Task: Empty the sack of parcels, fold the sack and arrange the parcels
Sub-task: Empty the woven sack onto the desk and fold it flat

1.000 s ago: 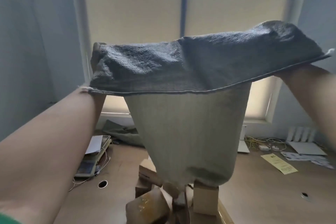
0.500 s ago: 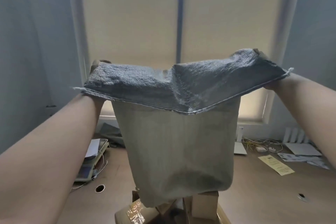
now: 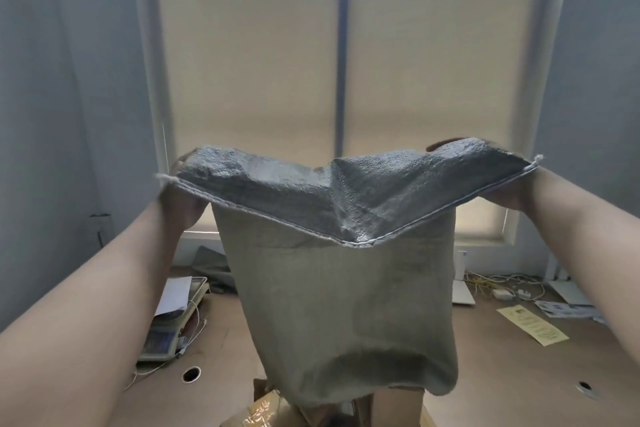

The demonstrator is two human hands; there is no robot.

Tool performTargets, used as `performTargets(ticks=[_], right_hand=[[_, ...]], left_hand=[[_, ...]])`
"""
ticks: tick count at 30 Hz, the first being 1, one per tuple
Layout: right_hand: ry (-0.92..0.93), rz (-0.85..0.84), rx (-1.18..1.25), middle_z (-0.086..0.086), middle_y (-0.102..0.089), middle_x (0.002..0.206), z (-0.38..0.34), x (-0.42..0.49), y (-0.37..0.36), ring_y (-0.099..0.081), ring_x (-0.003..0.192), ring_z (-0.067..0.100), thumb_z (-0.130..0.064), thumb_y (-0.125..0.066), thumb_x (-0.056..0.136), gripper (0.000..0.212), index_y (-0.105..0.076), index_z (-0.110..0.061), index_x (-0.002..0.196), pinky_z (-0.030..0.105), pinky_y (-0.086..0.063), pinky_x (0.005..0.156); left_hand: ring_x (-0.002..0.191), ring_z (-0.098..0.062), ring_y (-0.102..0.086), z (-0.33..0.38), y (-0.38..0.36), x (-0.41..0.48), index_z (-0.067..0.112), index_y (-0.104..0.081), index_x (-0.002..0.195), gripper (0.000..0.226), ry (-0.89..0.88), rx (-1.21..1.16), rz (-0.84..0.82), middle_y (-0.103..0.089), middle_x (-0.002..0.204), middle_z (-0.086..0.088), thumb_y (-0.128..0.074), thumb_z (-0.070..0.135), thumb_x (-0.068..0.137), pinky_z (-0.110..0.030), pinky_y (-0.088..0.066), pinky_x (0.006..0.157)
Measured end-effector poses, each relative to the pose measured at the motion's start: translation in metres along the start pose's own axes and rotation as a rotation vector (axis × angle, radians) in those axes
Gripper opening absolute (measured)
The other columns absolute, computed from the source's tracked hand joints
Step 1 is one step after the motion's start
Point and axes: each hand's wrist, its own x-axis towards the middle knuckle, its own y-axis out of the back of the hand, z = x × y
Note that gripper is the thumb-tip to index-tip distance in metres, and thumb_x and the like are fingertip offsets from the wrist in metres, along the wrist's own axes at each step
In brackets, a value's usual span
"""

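I hold a grey woven sack upside down in the air, its stitched bottom seam stretched between my hands and sagging in the middle. My left hand grips the seam's left corner and my right hand grips the right corner; most of both hands is hidden by the cloth. The sack's open mouth hangs down just above several brown cardboard parcels piled on the table at the bottom of the view, partly covered by the sack.
The brown table carries a weighing scale with papers at the left, a yellow slip, white cables and leaflets at the right. A blinded window fills the wall ahead.
Both hands have come lower with the sack, and its seam now sags more in the middle. The sack's mouth has dropped over the parcels, hiding more of them.
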Motion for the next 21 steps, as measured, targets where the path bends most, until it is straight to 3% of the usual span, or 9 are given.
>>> performTargets(ticks=[2,4,7,9,12,14,15,17,21], right_hand=[[-0.025,0.062,-0.099,-0.003,-0.075,0.096,0.004,0.000,0.003,-0.068,0.089,0.016,-0.014,-0.071,0.079,0.023,-0.076,-0.022,0.100,0.038,-0.055,0.082],[-0.055,0.200,-0.144,-0.008,-0.072,0.104,0.009,0.004,0.008,-0.062,0.104,0.016,-0.011,-0.059,0.094,0.023,-0.071,-0.025,0.107,0.049,-0.044,0.097],[-0.026,0.365,-0.085,-0.007,-0.071,0.099,0.008,0.004,0.011,-0.061,0.107,0.020,-0.021,-0.061,0.098,0.010,-0.068,-0.019,0.104,0.055,-0.042,0.103],[0.009,0.438,-0.053,-0.004,-0.070,0.097,0.007,0.004,0.014,-0.063,0.104,0.023,-0.027,-0.066,0.094,0.011,-0.066,-0.017,0.099,0.053,-0.047,0.102],[0.055,0.498,-0.052,0.003,-0.071,0.095,0.005,0.003,0.016,-0.069,0.099,0.029,-0.056,-0.085,0.062,0.059,-0.067,-0.009,0.094,0.033,-0.061,0.079],[0.043,0.520,-0.068,0.009,-0.071,0.097,0.005,0.004,0.015,-0.069,0.088,0.025,-0.070,-0.089,0.030,0.092,-0.069,-0.007,0.094,0.033,-0.060,0.077],[0.041,0.523,-0.066,0.009,-0.072,0.096,0.006,0.005,0.017,-0.070,0.081,0.022,-0.071,-0.088,0.021,0.098,-0.069,-0.007,0.093,0.033,-0.060,0.076],[0.053,0.529,-0.049,0.004,-0.074,0.087,0.004,0.006,0.018,-0.071,0.070,0.014,-0.069,-0.089,0.024,0.088,-0.071,-0.010,0.087,0.028,-0.061,0.068],[0.028,0.588,-0.078,-0.003,-0.072,0.076,-0.002,0.009,0.016,-0.066,0.063,0.009,-0.037,-0.076,0.085,0.025,-0.068,-0.013,0.081,0.026,-0.056,0.062]], left_hand=[[0.068,-0.003,-0.069,0.007,-0.017,-0.006,0.025,-0.076,0.073,0.028,-0.031,0.075,-0.053,-0.074,0.070,0.012,-0.055,0.015,0.088,-0.018,-0.057,0.064],[0.066,-0.001,-0.066,0.012,-0.020,-0.007,0.025,-0.072,0.076,0.018,-0.041,0.097,-0.019,-0.072,0.070,0.013,-0.060,0.016,0.086,-0.018,-0.049,0.058],[0.064,-0.003,-0.063,0.012,-0.017,-0.002,0.025,-0.072,0.072,0.031,-0.016,0.100,0.093,-0.067,0.065,0.015,-0.057,0.024,0.099,-0.024,-0.048,0.067],[0.069,-0.007,-0.063,0.014,-0.018,-0.001,0.023,-0.067,0.083,0.022,-0.015,0.130,0.130,-0.068,0.067,0.015,-0.055,0.027,0.102,-0.025,-0.051,0.068],[0.074,-0.013,-0.061,0.013,-0.021,0.000,0.022,-0.065,0.088,0.017,-0.026,0.139,0.168,-0.065,0.079,0.006,-0.059,0.032,0.100,-0.027,-0.051,0.068],[0.073,-0.014,-0.058,0.014,-0.023,0.000,0.022,-0.062,0.087,0.016,-0.020,0.138,0.217,-0.060,0.084,0.002,-0.059,0.033,0.099,-0.026,-0.048,0.065],[0.070,-0.013,-0.057,0.015,-0.025,0.001,0.022,-0.061,0.086,0.018,-0.020,0.150,0.237,-0.058,0.082,0.002,-0.059,0.033,0.099,-0.024,-0.046,0.059],[0.061,-0.010,-0.055,0.016,-0.027,0.003,0.021,-0.060,0.083,0.021,-0.030,0.166,0.265,-0.059,0.074,0.004,-0.058,0.034,0.099,-0.019,-0.042,0.046],[0.041,-0.004,-0.051,0.017,-0.031,0.005,0.017,-0.059,0.078,0.028,-0.047,0.250,0.306,-0.057,0.050,0.013,-0.057,0.033,0.100,-0.014,-0.039,0.038]])
